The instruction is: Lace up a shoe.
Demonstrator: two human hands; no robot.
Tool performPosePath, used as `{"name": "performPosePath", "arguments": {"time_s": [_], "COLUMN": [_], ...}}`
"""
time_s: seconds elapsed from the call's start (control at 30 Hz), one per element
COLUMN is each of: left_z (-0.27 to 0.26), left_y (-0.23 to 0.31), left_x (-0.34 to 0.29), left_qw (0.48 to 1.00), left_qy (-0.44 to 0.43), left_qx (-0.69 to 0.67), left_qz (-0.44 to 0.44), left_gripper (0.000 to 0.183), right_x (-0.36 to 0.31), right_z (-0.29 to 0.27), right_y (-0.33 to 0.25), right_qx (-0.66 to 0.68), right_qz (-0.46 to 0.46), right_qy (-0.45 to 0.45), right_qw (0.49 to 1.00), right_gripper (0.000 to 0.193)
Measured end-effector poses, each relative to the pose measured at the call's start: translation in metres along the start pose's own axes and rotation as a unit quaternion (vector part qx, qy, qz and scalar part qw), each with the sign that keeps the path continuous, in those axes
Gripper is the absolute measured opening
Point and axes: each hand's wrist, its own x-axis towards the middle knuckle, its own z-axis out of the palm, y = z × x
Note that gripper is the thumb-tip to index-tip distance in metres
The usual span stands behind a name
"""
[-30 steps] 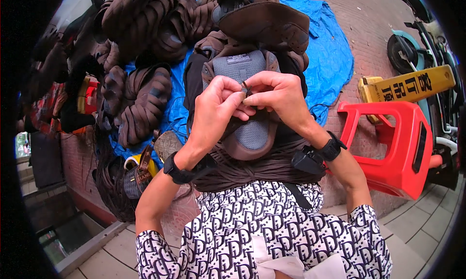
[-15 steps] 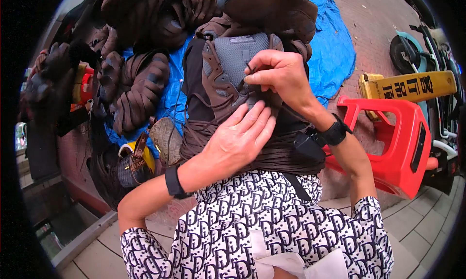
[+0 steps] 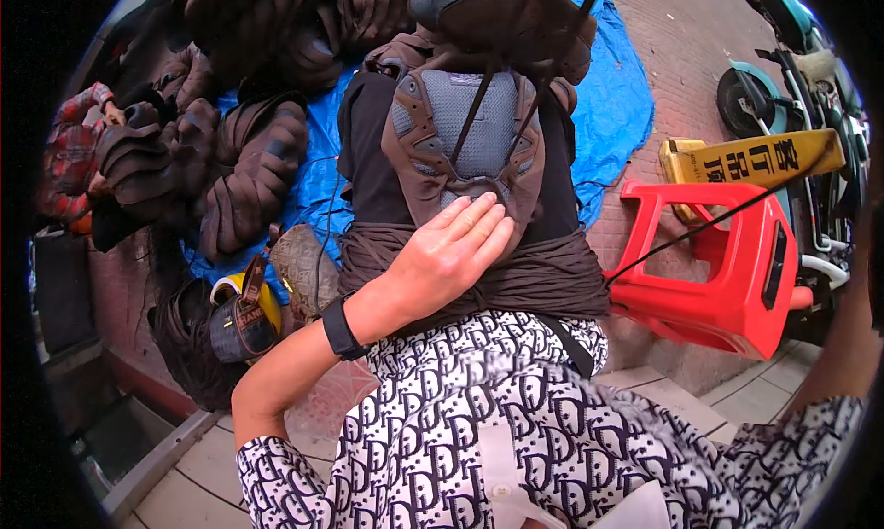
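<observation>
Here, at my far left, a heap of brown shoe uppers (image 3: 249, 174) lies on a blue tarp (image 3: 612, 115), with more dark ones stacked beyond them toward the rim. Just below that heap sits a yellow container (image 3: 262, 299) with a dark strap across it, and beside it a coil of dark cord (image 3: 184, 345) on the ground.

Moving toward the middle, my left hand (image 3: 447, 257) lies flat, fingers loose and spread, not gripping anything; the fingertips (image 3: 488, 220) press on the lower edge of the brown and grey shoe upper (image 3: 465, 133) that stands in front of me. A black band sits on that wrist. The upper rests against a black form, and a thick wrap of brown cord (image 3: 525, 280) circles the base just under my palm. Two dark laces (image 3: 479, 96) run taut from the grey mesh panel up toward the top of the view.

Further right, another dark lace (image 3: 700, 230) stretches across a red plastic stool (image 3: 727, 271), which stands beside a yellow sign block (image 3: 755, 161) and a parked scooter (image 3: 783, 96). My right hand is out of sight; only the forearm shows at the right rim, so I cannot tell how its fingers are.
</observation>
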Motion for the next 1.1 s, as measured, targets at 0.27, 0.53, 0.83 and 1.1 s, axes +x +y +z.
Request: {"name": "performPosePath", "arguments": {"time_s": [0.27,0.53,0.83,1.1], "left_z": [0.000,-0.015,-0.020,-0.043], "left_y": [-0.006,-0.011,-0.051,-0.077], "left_x": [-0.001,0.001,0.020,0.030], "left_qw": [1.000,0.984,0.992,0.689], "left_qy": [0.018,0.020,0.030,-0.220], "left_qx": [-0.019,-0.174,0.121,-0.575], "left_qz": [0.008,-0.043,-0.015,-0.384], "left_gripper": [0.039,0.038,0.024,0.009], "right_x": [0.008,0.017,0.012,0.012], "right_z": [-0.016,-0.033,-0.060,-0.084], "right_y": [-0.026,-0.041,-0.048,-0.051], "right_qx": [-0.060,-0.100,-0.130,-0.154], "right_qz": [-0.003,-0.016,-0.016,-0.010], "right_qy": [0.001,0.003,0.030,0.048], "right_qw": [0.998,0.995,0.991,0.987], "right_gripper": [0.014,0.017,0.019,0.022]}}
